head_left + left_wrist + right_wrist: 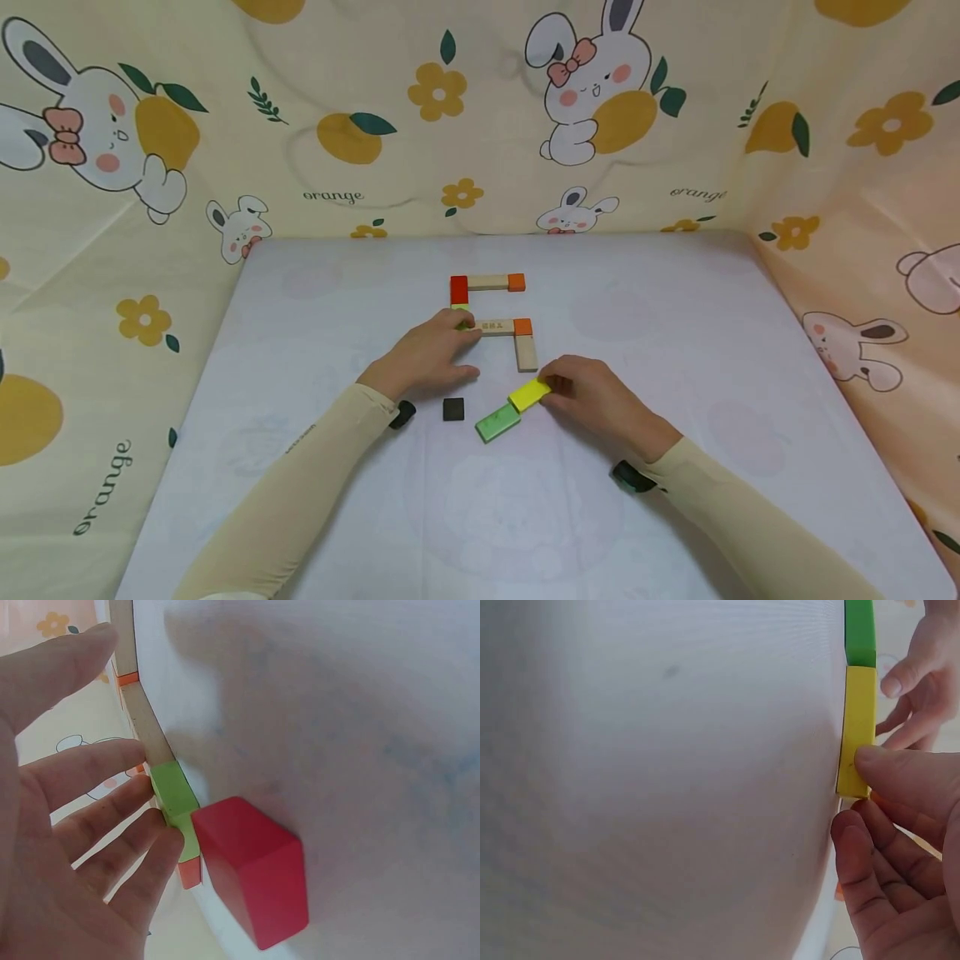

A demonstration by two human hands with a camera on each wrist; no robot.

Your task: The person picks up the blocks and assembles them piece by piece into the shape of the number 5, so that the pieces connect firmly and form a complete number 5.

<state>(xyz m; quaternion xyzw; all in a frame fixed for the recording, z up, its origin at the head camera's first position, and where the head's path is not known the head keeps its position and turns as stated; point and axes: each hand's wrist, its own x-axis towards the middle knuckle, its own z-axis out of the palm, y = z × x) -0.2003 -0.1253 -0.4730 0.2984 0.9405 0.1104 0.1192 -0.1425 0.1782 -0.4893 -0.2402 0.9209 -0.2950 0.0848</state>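
My left hand (431, 354) reaches over a row of blocks, its fairly straight fingertips against the light green blocks (174, 789). A red block (255, 870) stands on the table near that palm in the left wrist view; the hand and arm hide it from the head view. My right hand (596, 396) pinches the near end of a yellow block (529, 394), with the thumb (900, 772) on its side. The yellow block's other end meets a green block (497, 422) at a corner, both lying slantwise on the table.
Plain wooden blocks (527, 353), orange blocks (522, 327) and a red block (459, 289) form an angular line beyond the hands. A black block (453, 408) lies between the arms. Patterned cloth (480, 117) rises behind the white table (675, 333) and along both sides.
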